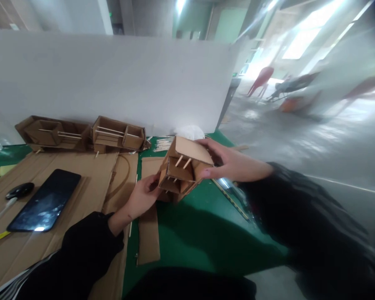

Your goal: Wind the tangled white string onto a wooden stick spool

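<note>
A small cardboard model, built of box-like compartments with thin wooden sticks through it, is held tilted above the green tabletop. My left hand grips its lower left edge, fingertips partly hidden behind the cardboard. On the far right side my right hand is closed round it, thumb in front and fingers over the top edge. Two sticks poke out of its front below the top panel. Beneath it lies a flat cardboard strip.
Two open cardboard models stand along the white partition. A phone and a black mouse-like object rest on a large cardboard sheet. Loose sticks lie behind the held model. A ruler-like strip is at right.
</note>
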Motion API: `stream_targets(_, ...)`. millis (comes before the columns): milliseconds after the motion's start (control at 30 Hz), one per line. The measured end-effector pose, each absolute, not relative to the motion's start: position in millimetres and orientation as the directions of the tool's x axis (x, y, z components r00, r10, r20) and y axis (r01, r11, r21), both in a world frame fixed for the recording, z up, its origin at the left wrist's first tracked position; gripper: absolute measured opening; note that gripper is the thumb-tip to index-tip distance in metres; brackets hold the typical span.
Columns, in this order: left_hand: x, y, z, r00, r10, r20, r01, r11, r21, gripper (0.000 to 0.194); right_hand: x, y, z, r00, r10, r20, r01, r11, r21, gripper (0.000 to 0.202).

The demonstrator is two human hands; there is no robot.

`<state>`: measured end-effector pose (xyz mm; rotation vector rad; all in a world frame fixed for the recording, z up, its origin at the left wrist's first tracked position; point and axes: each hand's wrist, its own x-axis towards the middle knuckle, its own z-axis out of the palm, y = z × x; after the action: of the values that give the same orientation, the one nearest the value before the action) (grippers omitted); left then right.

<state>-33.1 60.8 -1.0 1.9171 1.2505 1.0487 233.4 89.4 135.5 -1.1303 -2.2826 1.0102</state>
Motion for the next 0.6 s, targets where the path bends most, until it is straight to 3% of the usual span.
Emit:
stream_targets(100, -35, 58, 9, 0.224, 0.919, 0.325, 0.494, -0.395, 0.775, 0.020, 236, 74, 120, -0.473, 0.872, 0.127, 0.410, 0.346, -0.844, 0.065)
stream_targets(200, -40, 52, 15, 0.136, 0.901, 0.413, 0.510, -0.421, 0.750, 0.038, 232, 54, 96, -0.274, 0.935, 0.226, 0.232, 0.293, -0.928, 0.059)
stream_targets(267, -42, 48, 15, -0.028, 0.873, 0.488, 0.424, -0.431, 0.796, 0.056, 226, 41, 77, -0.162, 0.952, 0.259, 0.093, 0.276, -0.957, 0.056)
stream_targets(333, -42, 45, 14, -0.136, 0.878, 0.460, 0.268, -0.414, 0.870, 0.065, 218, 30, 59, -0.094, 0.962, 0.258, -0.001, 0.259, -0.966, 0.057)
stream_targets(467, -39, 45, 17, -0.132, 0.934, 0.332, 0.076, -0.325, 0.943, 0.062, 196, 16, 35, -0.101, 0.970, 0.222, -0.097, 0.213, -0.972, 0.071)
stream_targets(600, -45, 50, 35, -0.155, 0.901, 0.405, 0.116, -0.390, 0.913, 0.061, 180, 12, 26, -0.125, 0.969, 0.212, -0.227, 0.180, -0.957, 0.074)
